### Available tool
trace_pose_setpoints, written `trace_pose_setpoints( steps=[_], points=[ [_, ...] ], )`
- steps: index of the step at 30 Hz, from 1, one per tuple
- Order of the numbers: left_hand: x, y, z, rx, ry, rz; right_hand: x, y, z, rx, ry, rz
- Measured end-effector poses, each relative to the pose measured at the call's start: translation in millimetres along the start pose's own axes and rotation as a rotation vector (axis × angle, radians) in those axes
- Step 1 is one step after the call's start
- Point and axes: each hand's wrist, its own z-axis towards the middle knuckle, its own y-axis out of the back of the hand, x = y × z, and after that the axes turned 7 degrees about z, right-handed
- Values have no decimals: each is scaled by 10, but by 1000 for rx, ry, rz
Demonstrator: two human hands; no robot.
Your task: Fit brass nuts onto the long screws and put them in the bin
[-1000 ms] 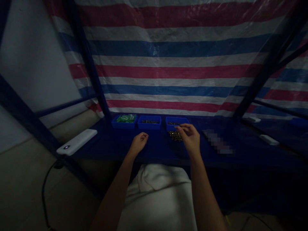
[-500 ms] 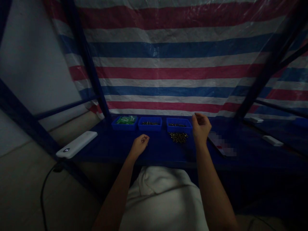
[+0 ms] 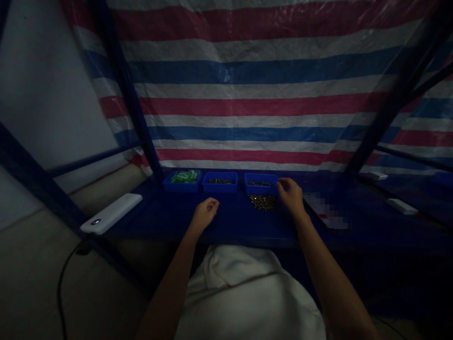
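My left hand [image 3: 205, 212] rests over the blue tabletop with its fingers curled together; whatever is in them is too small or hidden to name. My right hand [image 3: 292, 196] is at the right end of the right blue bin [image 3: 261, 190], thumb and fingers bent close together. Whether it touches the bin's rim or pinches something small, I cannot tell. Small metal pieces [image 3: 260, 183] lie inside that bin. Just in front of it, a pile of small brassy metal parts [image 3: 264, 202] is spread on the table.
Left of these stand a blue bin [image 3: 220, 188] of small metal pieces and another [image 3: 182, 187] with green-and-white packets [image 3: 184, 176]. A phone [image 3: 323, 212] lies right of my right hand. A white power bank [image 3: 112, 213] with a cable sits at the left edge. Blue posts [image 3: 139, 118] flank the table.
My right hand has come down and slightly left, to the right end of the right bin. My left hand has stayed almost still.
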Motion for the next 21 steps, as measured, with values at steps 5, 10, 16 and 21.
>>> trace_pose_setpoints(
  steps=[5, 10, 16, 21],
  points=[
    [18, -2, 10, -2, -3, 9, -144, 52, -219, 191, -14, 22],
    [26, -5, 12, -13, -4, 7, -189, 5, -288, 350, 56, 17],
    [26, -3, 7, -10, -5, 13, -204, 19, -275, 367, 73, -51],
    [3, 7, 1, -13, -2, 3, -311, 47, -278, 296, 19, -180]
  ],
)
